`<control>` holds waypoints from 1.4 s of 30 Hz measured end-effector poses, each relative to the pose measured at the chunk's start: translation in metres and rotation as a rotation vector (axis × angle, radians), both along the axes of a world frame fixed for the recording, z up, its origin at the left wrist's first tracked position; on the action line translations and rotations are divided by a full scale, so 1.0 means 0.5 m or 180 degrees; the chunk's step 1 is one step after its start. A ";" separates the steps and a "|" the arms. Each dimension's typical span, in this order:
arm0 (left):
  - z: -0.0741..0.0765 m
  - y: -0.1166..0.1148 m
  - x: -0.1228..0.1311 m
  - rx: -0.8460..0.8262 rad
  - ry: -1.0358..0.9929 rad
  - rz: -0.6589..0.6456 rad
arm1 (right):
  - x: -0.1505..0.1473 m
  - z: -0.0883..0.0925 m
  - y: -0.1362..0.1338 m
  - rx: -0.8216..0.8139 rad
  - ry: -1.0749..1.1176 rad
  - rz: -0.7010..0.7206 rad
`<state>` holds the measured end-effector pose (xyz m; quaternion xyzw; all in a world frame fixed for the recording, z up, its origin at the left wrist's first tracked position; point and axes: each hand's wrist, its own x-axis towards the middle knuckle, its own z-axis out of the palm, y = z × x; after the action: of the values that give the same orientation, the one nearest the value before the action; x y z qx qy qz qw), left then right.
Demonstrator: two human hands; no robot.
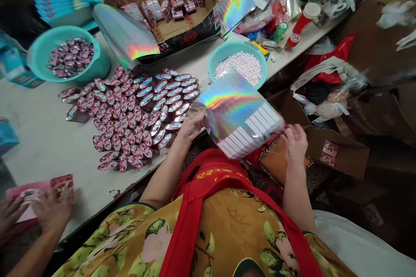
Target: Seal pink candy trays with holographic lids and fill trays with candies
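Note:
Between my two hands is a fanned stack of shiny rainbow-foil sheets [234, 112] with white edges, held over my lap at the table's edge. My left hand [191, 126] grips its left side, fingers curled under the foil. My right hand [295, 140] pinches the lower right corner by the white strips. Just left of my left hand, many small oval foil-topped capsules [136, 112] lie spread on the white table [42, 138].
A teal bowl of white pellets [238, 64] sits behind the sheets. Another teal bowl [66, 54] holds capsules at far left. An open cardboard box [169, 8] stands at the back. Another person's hands [48, 210] work at bottom left. Boxes and bags crowd the floor on the right.

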<state>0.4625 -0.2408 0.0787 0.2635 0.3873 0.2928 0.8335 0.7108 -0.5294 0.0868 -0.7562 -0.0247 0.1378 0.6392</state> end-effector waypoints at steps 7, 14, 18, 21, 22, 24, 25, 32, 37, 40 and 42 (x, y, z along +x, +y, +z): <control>0.047 -0.055 0.032 0.0423 -0.0082 -0.0612 | 0.077 -0.024 0.158 -0.0640 -0.1223 0.1866; 0.062 -0.018 0.001 0.0626 0.0178 -0.0403 | 0.035 -0.053 0.356 0.0510 0.0165 0.2472; 0.071 -0.011 -0.019 0.0843 0.0334 0.0568 | 0.028 -0.012 0.301 0.0636 0.0224 0.2004; 0.088 -0.026 -0.022 0.0943 0.0458 0.0914 | 0.013 0.030 0.255 0.0565 0.0336 0.1980; 0.096 -0.033 -0.021 0.0963 0.0499 0.0936 | 0.006 0.045 0.244 0.0580 0.0377 0.1982; 0.114 -0.046 -0.020 0.0990 0.0551 0.0895 | -0.007 0.074 0.226 0.0611 0.0457 0.2032; 0.122 -0.051 -0.020 0.1004 0.0572 0.0848 | -0.012 0.086 0.220 0.0590 0.0466 0.2079; 0.157 -0.074 -0.039 0.1495 0.0810 -0.0140 | -0.010 0.098 0.183 0.0366 0.0211 0.2016; 0.160 -0.092 -0.050 0.1803 0.0967 -0.0288 | -0.026 0.079 0.164 0.0571 0.0118 0.1698; 0.155 -0.101 -0.051 0.1475 0.0876 -0.0128 | -0.041 0.064 0.157 0.0708 0.0068 0.1370; 0.152 -0.106 -0.051 0.1094 0.0712 0.0009 | -0.050 0.051 0.152 0.0813 0.0147 0.1212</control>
<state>0.4369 -0.2937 0.1545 0.4322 0.4222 0.3247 0.7277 0.6856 -0.4535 0.1124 -0.6475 -0.1696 0.2690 0.6926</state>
